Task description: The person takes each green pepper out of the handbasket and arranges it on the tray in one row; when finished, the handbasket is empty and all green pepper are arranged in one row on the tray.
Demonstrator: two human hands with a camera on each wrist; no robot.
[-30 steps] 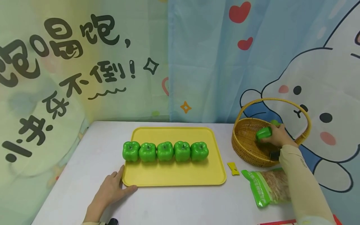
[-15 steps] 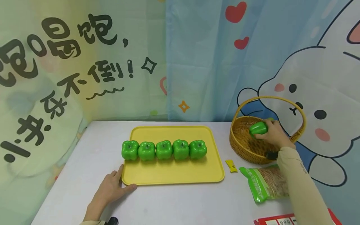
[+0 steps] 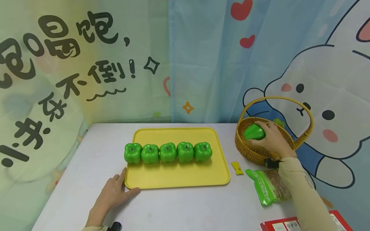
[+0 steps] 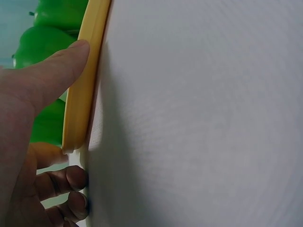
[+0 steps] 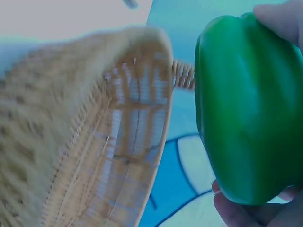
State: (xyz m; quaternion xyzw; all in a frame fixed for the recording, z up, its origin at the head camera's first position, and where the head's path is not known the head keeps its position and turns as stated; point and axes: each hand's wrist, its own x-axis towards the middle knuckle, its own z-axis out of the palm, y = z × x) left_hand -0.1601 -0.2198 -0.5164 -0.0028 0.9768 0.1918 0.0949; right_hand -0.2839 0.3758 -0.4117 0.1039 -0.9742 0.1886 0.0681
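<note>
My right hand point(image 3: 270, 136) grips a green bell pepper point(image 5: 251, 113) between thumb and fingers, over the wicker basket point(image 3: 248, 155). In the right wrist view the basket's woven wall stands beside the pepper. My left hand point(image 3: 112, 194) rests at the near left corner of the yellow tray point(image 3: 179, 179), its thumb point(image 4: 66, 66) extended on the rim and its other fingers by the left side. Several green bell peppers point(image 3: 168, 152) stand upright in a row across the tray, close side by side. The leftmost one overlaps the tray's left rim in the head view.
A small yellow packet point(image 3: 237, 168) lies between tray and basket. In front of the basket is a green and clear bag point(image 3: 267, 186) of brown contents, partly under the right forearm. A red and white box point(image 3: 284, 224) lies nearer. The basket's tall handle point(image 3: 310, 118) arches over it.
The right hand has lifted the bell pepper and moved left and slightly upward across the basket. The left hand stays at the tray corner. The head view has shifted slightly.
</note>
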